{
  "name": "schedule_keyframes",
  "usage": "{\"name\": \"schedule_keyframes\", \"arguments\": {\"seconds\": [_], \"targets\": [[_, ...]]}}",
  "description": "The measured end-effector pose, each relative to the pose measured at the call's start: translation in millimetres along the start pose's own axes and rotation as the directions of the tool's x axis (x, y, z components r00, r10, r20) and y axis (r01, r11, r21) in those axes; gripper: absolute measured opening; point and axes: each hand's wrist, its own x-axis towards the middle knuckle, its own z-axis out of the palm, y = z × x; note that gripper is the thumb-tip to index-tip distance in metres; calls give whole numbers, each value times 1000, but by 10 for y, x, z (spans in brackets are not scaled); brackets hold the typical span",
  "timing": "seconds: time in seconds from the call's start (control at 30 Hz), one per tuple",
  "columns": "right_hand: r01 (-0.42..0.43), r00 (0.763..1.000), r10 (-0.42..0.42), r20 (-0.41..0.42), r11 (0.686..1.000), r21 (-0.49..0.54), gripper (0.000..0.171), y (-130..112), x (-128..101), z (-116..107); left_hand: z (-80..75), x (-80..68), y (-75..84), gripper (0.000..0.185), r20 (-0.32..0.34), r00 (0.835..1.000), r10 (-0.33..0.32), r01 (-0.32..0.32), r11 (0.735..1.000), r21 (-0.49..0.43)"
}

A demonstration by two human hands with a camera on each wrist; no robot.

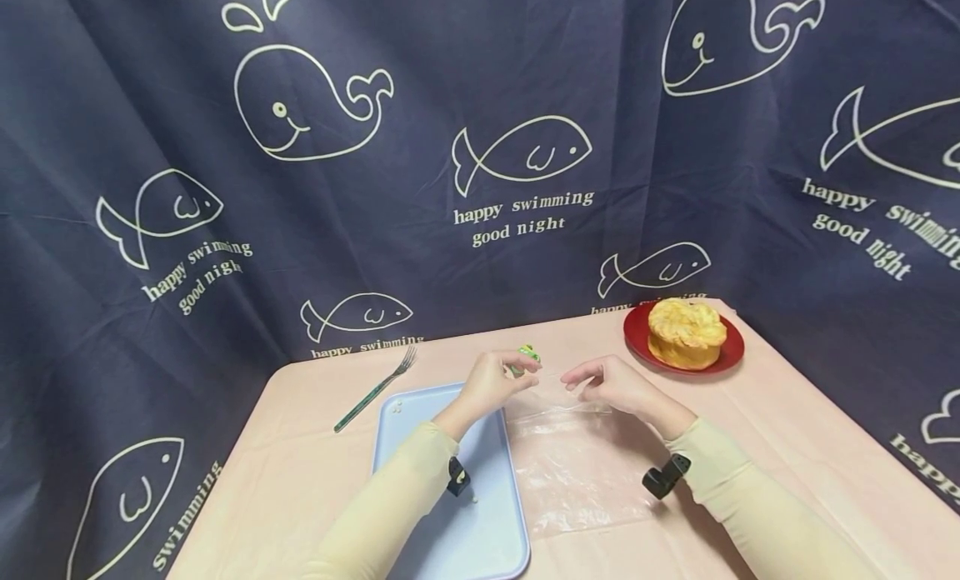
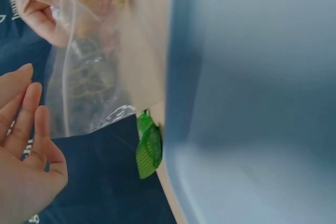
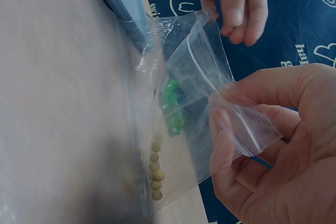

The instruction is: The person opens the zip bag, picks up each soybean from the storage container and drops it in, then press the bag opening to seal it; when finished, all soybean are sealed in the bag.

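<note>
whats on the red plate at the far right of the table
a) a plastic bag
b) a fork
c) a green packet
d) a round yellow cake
d: the head view shows a round yellow cake sitting on the red plate, while the fork lies on the table left of the blue tray.

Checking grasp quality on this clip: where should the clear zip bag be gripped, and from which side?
Pinch the clear zip bag at its open top edge, one corner per hand, coming from above: the mouth is lifted while the body lies limp on the table.
</note>
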Motion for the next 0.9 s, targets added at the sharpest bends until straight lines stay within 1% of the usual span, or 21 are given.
{"name": "schedule_keyframes", "arguments": {"seconds": [0.17,0.3,0.37,0.5,0.6,0.67,0.77,0.9], "targets": [[-18,1000,18,-11,1000,0,38,-40,3,1,-160,-65,27,25,-34,999,27,-28,999,-33],[-3,1000,3,-7,1000,10,38,-38,6,-16,-330,-160,53,21,-44,999,32,-33,999,-33],[6,1000,-6,-7,1000,10,38,-32,7,-26,-415,-216,66,17,-30,999,36,-38,999,-39],[5,1000,-5,-16,1000,-1,37,-16,7,-39,-564,-345,76,13,33,998,47,-45,998,-47],[3,1000,-3,-16,1000,-3,37,-1,6,-44,-645,-470,52,15,102,993,57,-52,997,-52],[-1,1000,1,-17,1000,-11,37,4,3,-45,-682,-566,27,16,154,986,61,-53,997,-55],[-12,1000,11,-23,999,-36,38,8,-4,-48,-709,-712,-25,16,226,973,50,-41,998,-47],[-23,999,21,-32,998,-59,37,13,-15,-51,-688,-875,-97,17,307,951,20,-13,1000,-24]]}}
